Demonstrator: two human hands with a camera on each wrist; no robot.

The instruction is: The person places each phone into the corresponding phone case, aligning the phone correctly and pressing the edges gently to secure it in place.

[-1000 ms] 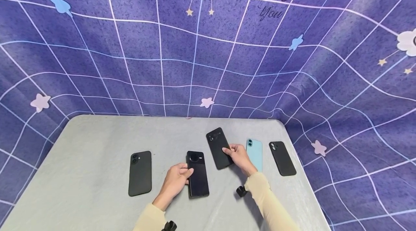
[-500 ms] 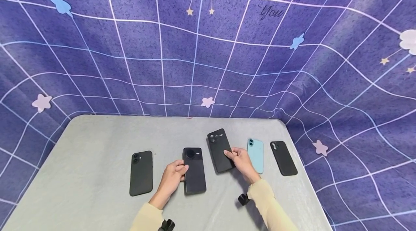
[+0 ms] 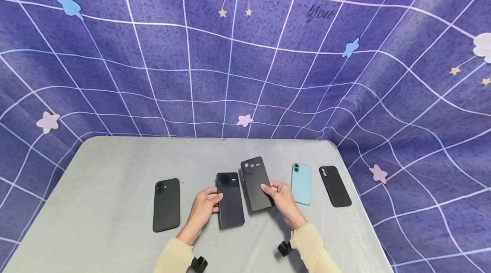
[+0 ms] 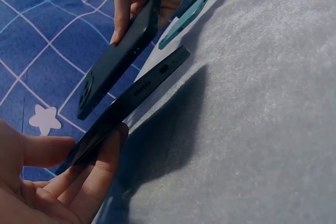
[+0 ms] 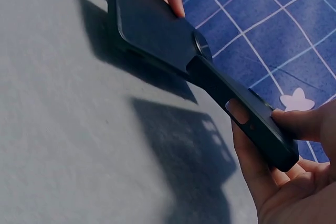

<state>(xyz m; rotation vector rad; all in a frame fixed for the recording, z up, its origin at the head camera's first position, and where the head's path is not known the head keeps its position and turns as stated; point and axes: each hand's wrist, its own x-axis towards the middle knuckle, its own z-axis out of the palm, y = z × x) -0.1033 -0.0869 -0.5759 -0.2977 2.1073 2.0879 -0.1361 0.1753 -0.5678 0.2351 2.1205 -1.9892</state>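
A dark phone (image 3: 231,204) with a round camera is pinched along its left edge by my left hand (image 3: 203,211). Close on its right, my right hand (image 3: 283,202) grips a black case (image 3: 256,185) by its right edge; holes show at the case's camera area. In the left wrist view the phone (image 4: 131,95) is raised above the cloth, thumb on one face and fingers beneath, with the case (image 4: 121,59) beyond it. The right wrist view shows the case's (image 5: 262,132) end cutout, and the phone (image 5: 152,30) behind.
On the grey-covered table (image 3: 115,170), a black phone (image 3: 166,205) lies at the left. A light blue phone (image 3: 301,184) and another black case (image 3: 335,187) lie at the right. Purple patterned fabric (image 3: 215,72) rises behind and beside the table.
The black case has come left and nearer the front edge, closer to the phone, and its camera holes now show clearly. My left hand and the phone have moved slightly left.
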